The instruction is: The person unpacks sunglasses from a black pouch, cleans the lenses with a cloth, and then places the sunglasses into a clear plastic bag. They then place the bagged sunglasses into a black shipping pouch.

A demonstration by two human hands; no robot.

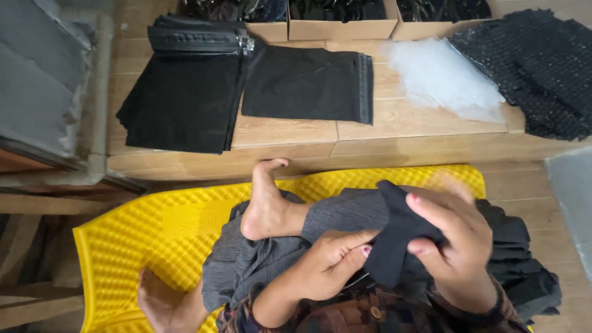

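Both hands, left hand (330, 262) and right hand (453, 246), clench a black sock (394, 237) mid-fold over the lap; finished black bags (185, 98) lie stacked on the floor beyond.

Left hand (330, 259) and right hand (453, 246) both grip a black fabric piece (394, 237) above a yellow bumpy foam mat (142, 246).

2 bag stacks (185, 92) left | clear bags (444, 77) right | mat (129, 246) in front

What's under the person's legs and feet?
A bumpy yellow mat lies under the foot. The legs and clothes hide its middle, so anything beneath there can't be seen.
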